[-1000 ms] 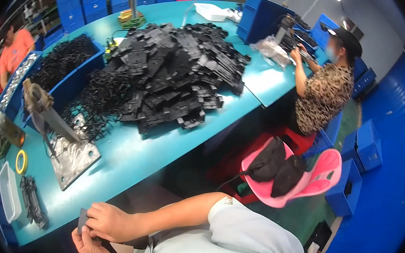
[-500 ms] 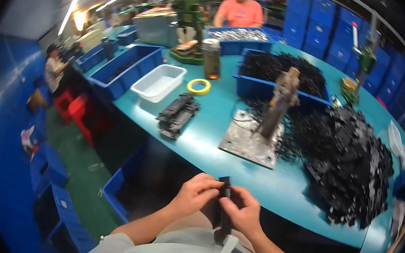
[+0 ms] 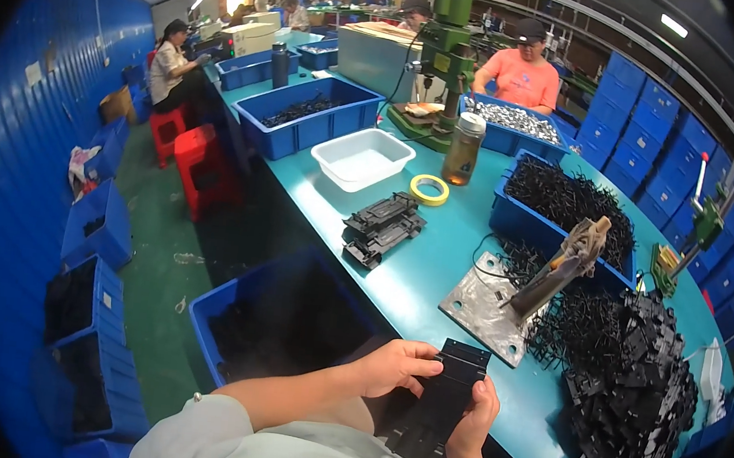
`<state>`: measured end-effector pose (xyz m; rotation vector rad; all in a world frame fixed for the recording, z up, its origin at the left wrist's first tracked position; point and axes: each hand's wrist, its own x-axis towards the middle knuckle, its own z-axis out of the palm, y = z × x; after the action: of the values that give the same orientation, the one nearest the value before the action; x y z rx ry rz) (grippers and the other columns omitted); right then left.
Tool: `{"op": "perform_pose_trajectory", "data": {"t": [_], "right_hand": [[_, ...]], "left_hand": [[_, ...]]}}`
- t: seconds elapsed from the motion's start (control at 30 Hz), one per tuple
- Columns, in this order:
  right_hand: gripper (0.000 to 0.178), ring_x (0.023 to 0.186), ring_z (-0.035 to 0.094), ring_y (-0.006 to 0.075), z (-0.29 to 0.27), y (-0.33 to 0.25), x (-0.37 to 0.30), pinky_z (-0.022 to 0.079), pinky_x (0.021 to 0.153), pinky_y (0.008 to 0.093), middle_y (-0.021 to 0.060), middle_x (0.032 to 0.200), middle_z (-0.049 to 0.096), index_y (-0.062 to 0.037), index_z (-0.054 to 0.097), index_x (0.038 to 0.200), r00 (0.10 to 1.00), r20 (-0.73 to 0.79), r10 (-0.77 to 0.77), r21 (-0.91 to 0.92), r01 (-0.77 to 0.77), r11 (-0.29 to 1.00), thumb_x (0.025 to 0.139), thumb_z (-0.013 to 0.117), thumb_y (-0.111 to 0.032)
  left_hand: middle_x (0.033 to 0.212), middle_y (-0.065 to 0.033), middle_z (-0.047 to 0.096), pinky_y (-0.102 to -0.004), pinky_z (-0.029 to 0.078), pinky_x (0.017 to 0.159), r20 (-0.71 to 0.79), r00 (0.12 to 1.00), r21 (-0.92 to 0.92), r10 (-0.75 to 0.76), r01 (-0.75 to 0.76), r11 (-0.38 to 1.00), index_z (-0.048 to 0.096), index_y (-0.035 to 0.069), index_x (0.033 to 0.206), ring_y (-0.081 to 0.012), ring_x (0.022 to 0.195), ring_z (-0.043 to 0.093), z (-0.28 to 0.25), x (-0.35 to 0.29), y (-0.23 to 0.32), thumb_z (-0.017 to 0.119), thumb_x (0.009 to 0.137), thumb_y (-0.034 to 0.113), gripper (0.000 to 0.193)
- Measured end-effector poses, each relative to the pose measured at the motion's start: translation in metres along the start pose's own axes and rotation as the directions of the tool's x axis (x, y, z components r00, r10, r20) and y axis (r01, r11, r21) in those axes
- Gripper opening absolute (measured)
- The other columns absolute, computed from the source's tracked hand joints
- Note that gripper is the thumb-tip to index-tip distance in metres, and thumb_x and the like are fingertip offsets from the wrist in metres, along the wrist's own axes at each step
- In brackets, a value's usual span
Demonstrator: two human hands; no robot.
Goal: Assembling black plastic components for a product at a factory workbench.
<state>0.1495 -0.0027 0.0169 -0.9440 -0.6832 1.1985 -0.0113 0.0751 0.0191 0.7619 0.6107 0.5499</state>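
A flat, oblong black plastic plate (image 3: 436,408) is held low over my lap, near the table's front edge, with its broad face turned up. My left hand (image 3: 396,369) pinches its upper left edge, thumb and fingers closed on it. Along the right edge my right hand (image 3: 475,414) grips the same plate, with the thumb near its upper corner. Just beyond my hands stands a metal base plate (image 3: 471,310) with a slanted post (image 3: 553,269), its top wrapped in worn material. Black moulded plastic parts (image 3: 383,228) lie together on the table to the left of it.
A heap of black plates (image 3: 633,405) covers the table's right side. Blue bins (image 3: 523,210) hold thin black pieces. A white tray (image 3: 362,162), yellow tape roll (image 3: 429,190), drink bottle (image 3: 463,150) and green drill press (image 3: 444,69) stand farther back. A co-worker (image 3: 523,72) sits across.
My view has swung left, so the table appears farther right. The black plate, edge-on before, now shows its broad face, and my hands have shifted to its two sides.
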Motion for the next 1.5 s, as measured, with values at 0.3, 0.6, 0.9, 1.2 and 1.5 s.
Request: {"op": "perform_pose_trajectory", "data": {"t": [0.3, 0.6, 0.9, 1.2, 1.5], "right_hand": [[0.014, 0.07, 0.044, 0.0062, -0.033, -0.013, 0.024, 0.036, 0.062, 0.023, -0.003, 0.076, 0.052, -0.0018, 0.061, 0.086, 0.996, -0.003, 0.094, -0.28, -0.091, 0.956, 0.086, 0.054, -0.014], [0.021, 0.08, 0.057, 0.0124, -0.047, -0.04, 0.059, 0.046, 0.067, 0.0266, 0.0047, 0.088, 0.063, -0.0001, 0.062, 0.097, 0.957, -0.007, 0.291, -0.195, -0.287, 0.938, 0.083, 0.056, -0.015], [0.02, 0.076, 0.064, 0.021, -0.055, -0.049, 0.085, 0.055, 0.07, 0.0356, 0.0129, 0.088, 0.065, 0.0045, 0.059, 0.09, 0.923, 0.096, 0.374, -0.128, -0.361, 0.924, 0.08, 0.059, -0.012], [0.031, 0.078, 0.064, 0.0201, -0.061, -0.034, 0.101, 0.056, 0.07, 0.0356, 0.0134, 0.091, 0.065, 0.0065, 0.058, 0.099, 0.947, 0.157, 0.282, -0.059, -0.276, 0.959, 0.08, 0.061, -0.018], [0.032, 0.075, 0.064, 0.0193, -0.06, -0.027, 0.102, 0.056, 0.067, 0.0344, 0.0137, 0.089, 0.065, 0.0065, 0.057, 0.098, 0.956, 0.16, 0.247, -0.033, -0.245, 0.969, 0.083, 0.061, -0.021]], "left_hand": [[0.092, -0.0038, 0.062, -0.0279, 0.05, 0.065, -0.001, 0.999, -0.003, -0.045, 0.045, 0.999, 0.062, 0.003, 0.102, -0.0122, 0.08, 0.058, -0.002, 0.026, 0.007, 0.064, 0.087, 0.018, 0.022], [0.092, -0.0042, 0.063, -0.0319, 0.05, 0.071, 0.045, 0.998, -0.015, -0.043, 0.044, 0.999, 0.059, 0.004, 0.102, -0.0147, 0.079, 0.061, 0.003, 0.07, 0.023, 0.056, 0.092, 0.021, 0.02], [0.095, -0.0081, 0.064, -0.0309, 0.053, 0.076, 0.055, 0.998, -0.136, 0.008, -0.001, 0.991, 0.057, 0.001, 0.101, -0.0165, 0.084, 0.063, -0.005, 0.108, 0.02, 0.054, 0.092, 0.018, 0.02], [0.092, -0.011, 0.066, -0.0303, 0.056, 0.072, 0.048, 0.999, -0.087, 0.019, -0.014, 0.996, 0.057, 0.001, 0.098, -0.0189, 0.079, 0.066, -0.014, 0.131, 0.024, 0.053, 0.09, 0.023, 0.023], [0.089, -0.0181, 0.067, -0.0334, 0.057, 0.064, 0.078, 0.993, -0.096, 0.093, -0.085, 0.992, 0.059, -0.003, 0.1, -0.0244, 0.072, 0.067, -0.013, 0.141, 0.015, 0.045, 0.09, 0.035, 0.042]]}}
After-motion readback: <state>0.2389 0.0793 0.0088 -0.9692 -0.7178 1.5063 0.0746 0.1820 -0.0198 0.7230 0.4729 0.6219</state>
